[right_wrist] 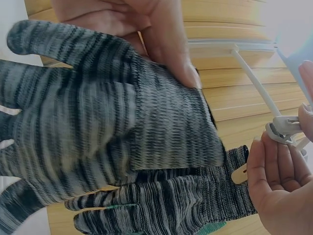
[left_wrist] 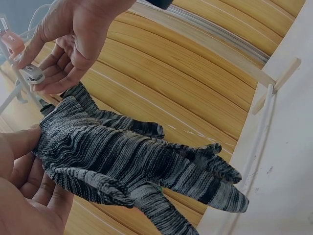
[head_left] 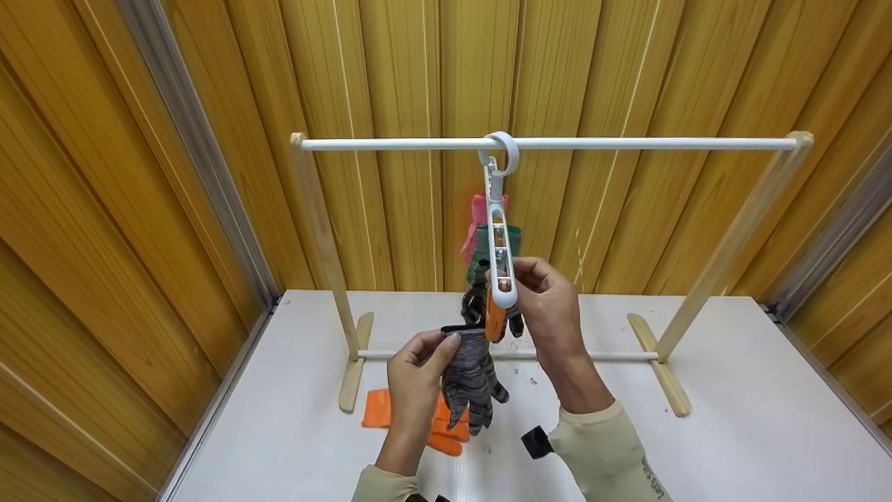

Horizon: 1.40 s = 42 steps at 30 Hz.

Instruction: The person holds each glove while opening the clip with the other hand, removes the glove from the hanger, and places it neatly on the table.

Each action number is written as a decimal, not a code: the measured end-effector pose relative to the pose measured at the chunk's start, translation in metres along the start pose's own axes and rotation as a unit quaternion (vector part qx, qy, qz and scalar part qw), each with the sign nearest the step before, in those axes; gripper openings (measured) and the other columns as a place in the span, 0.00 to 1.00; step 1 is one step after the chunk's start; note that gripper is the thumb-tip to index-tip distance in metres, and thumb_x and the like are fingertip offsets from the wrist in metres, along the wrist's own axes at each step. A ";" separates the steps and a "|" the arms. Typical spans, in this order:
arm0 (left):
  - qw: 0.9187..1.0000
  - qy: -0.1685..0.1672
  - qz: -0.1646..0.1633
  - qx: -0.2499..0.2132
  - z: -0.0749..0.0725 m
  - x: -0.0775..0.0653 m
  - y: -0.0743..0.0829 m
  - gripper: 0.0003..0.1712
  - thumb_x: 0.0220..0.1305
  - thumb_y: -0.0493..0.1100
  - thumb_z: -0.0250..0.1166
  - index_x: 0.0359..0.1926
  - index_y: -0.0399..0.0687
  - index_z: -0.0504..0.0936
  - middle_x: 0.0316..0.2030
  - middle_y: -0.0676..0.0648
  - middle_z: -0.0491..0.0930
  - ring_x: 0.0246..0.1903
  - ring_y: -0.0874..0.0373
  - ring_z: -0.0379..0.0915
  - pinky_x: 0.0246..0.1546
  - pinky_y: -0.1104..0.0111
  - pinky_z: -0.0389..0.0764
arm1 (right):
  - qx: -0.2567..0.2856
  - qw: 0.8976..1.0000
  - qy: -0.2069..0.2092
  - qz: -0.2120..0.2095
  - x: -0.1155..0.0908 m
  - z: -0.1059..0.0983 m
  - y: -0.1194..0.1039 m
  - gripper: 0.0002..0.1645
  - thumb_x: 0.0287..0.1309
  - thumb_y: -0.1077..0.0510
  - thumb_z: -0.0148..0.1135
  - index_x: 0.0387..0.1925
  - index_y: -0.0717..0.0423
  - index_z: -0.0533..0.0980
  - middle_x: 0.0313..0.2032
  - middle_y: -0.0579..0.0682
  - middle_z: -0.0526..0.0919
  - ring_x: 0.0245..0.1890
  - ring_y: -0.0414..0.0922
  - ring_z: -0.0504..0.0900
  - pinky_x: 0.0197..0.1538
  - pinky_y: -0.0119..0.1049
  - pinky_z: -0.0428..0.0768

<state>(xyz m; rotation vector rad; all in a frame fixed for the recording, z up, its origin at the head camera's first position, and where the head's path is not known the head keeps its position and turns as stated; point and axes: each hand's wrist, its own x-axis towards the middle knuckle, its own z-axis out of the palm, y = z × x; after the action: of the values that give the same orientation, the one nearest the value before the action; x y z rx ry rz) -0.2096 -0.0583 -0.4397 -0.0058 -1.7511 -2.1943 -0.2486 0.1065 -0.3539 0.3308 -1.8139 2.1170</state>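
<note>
My left hand [head_left: 412, 376] pinches a grey-and-black striped knit glove [head_left: 470, 376] at its cuff, thumb in front, with the glove's fingers hanging down. My right hand [head_left: 554, 314] is at the near end of a white clip hanger [head_left: 505, 297]. In the right wrist view it pinches a whitish clip [right_wrist: 279, 129] between thumb and fingers. An orange clip [head_left: 495, 322] hangs from the hanger's near end. Behind the held glove, another striped glove [right_wrist: 171, 198] hangs from a beige clip [right_wrist: 239, 174]. The held glove's cuff is apart from the whitish clip.
The hanger hooks over the white bar [head_left: 404, 144] of a wooden-legged rack. Farther back on it hang a green glove [head_left: 512, 240] and a pink glove [head_left: 476, 226]. Orange gloves [head_left: 377, 408] lie on the white table [head_left: 279, 432], partly behind my left arm. Wood-patterned walls stand around.
</note>
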 end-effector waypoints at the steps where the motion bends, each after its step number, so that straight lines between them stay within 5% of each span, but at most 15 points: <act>1: 1.000 0.004 -0.004 -0.003 0.000 -0.001 -0.001 0.10 0.68 0.37 0.75 0.44 0.33 0.88 0.37 0.43 0.87 0.38 0.54 0.83 0.40 0.69 0.84 | 0.006 1.000 -0.001 0.003 0.000 0.000 0.000 0.10 0.62 0.66 0.73 0.45 0.64 0.84 0.38 0.53 0.86 0.39 0.44 0.82 0.40 0.33 0.81; 20: 0.983 0.103 -0.137 -0.065 0.009 -0.028 -0.045 0.13 0.73 0.39 0.69 0.50 0.32 0.82 0.38 0.44 0.87 0.35 0.57 0.83 0.36 0.66 0.84 | 0.027 1.000 -0.001 0.012 0.000 0.001 -0.003 0.10 0.62 0.68 0.72 0.45 0.66 0.83 0.36 0.52 0.84 0.37 0.43 0.81 0.40 0.32 0.81; 30: 0.953 0.155 -0.210 -0.154 0.024 -0.042 -0.072 0.14 0.75 0.37 0.64 0.53 0.28 0.77 0.42 0.44 0.86 0.40 0.58 0.83 0.42 0.65 0.86 | 0.027 0.999 -0.005 0.022 0.000 0.002 -0.005 0.11 0.63 0.67 0.71 0.47 0.67 0.83 0.37 0.53 0.85 0.39 0.44 0.81 0.40 0.32 0.82; 37: 0.938 0.143 -0.237 -0.209 0.036 -0.048 -0.078 0.19 0.78 0.35 0.55 0.61 0.23 0.71 0.50 0.35 0.85 0.48 0.52 0.84 0.52 0.59 0.86 | 0.030 0.999 -0.013 0.018 0.000 0.001 -0.006 0.11 0.67 0.66 0.68 0.49 0.67 0.82 0.39 0.53 0.86 0.39 0.44 0.81 0.41 0.32 0.80; 42: 0.919 0.137 -0.270 -0.251 0.045 -0.049 -0.084 0.23 0.78 0.35 0.52 0.65 0.21 0.69 0.51 0.34 0.82 0.46 0.55 0.83 0.53 0.62 0.86 | 0.037 0.999 -0.012 0.026 0.000 0.002 -0.005 0.11 0.64 0.67 0.69 0.48 0.67 0.82 0.38 0.52 0.86 0.39 0.43 0.82 0.42 0.32 0.82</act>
<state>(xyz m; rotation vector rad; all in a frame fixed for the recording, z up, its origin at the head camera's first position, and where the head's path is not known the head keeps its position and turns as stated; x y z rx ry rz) -0.1943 0.0125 -0.5186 0.7052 -1.0793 -2.8022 -0.2465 0.1055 -0.3491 0.3328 -1.7776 2.2290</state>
